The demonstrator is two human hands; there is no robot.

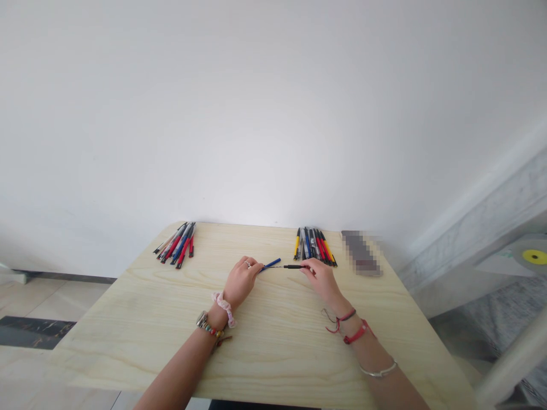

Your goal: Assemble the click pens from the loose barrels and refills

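Observation:
My left hand [244, 278] is closed at the middle of the wooden table, its fingertips on the near end of a thin pen refill [274, 267]. A blue pen barrel [272, 263] lies slantwise just beside those fingertips; whether they touch it is unclear. To the right, my right hand [318, 276] pinches the end of a black pen part [293, 266], which lines up with the refill. Behind my right hand is a bunch of yellow, black, blue and red pens [314, 245]. Another bunch of pens [177, 244] lies at the back left.
The wooden table [273, 347] stands against a white wall [273, 114]. A blurred-out dark flat object [361, 253] lies at its back right. Beyond the right edge is a round item with a yellow centre [534, 257].

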